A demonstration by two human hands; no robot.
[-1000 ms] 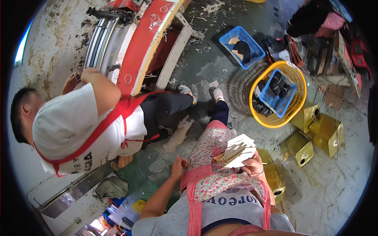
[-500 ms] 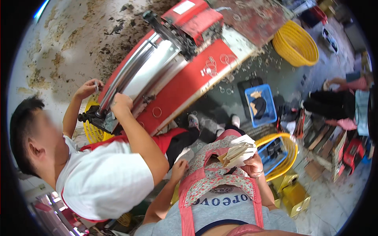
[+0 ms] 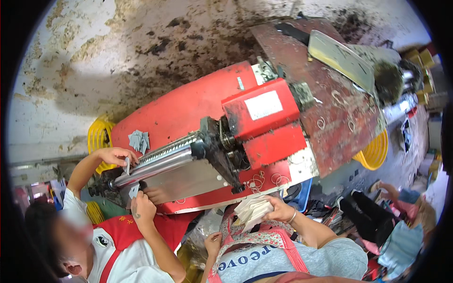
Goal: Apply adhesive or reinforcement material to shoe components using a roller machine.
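Observation:
In my right hand (image 3: 279,210) is a fanned stack of off-white flat pieces (image 3: 254,211), gripped at its right edge in front of my apron (image 3: 236,240). Low at my left side is my left hand (image 3: 213,243), its fingers loosely bent and apparently holding nothing. Ahead stands a red roller machine with a red housing (image 3: 264,106) and a long metal roller (image 3: 163,165). At the roller's left end, a co-worker's hands (image 3: 144,207) hold small grey pieces (image 3: 134,190). Similar grey pieces (image 3: 139,141) lie piled on the machine's red top.
Pale rings (image 3: 257,181) lie on the machine's front edge. Right of it is a dirty brown board (image 3: 325,94) with a tray (image 3: 340,59) on it. Yellow baskets (image 3: 374,151) stand beyond and at left. The co-worker (image 3: 118,240) sits close on my left. Another person (image 3: 396,231) is at right.
My view has shifted up and toward the machine, so its top and the board now show. My right hand still holds the stack. The co-worker's hands have come together near the roller's end.

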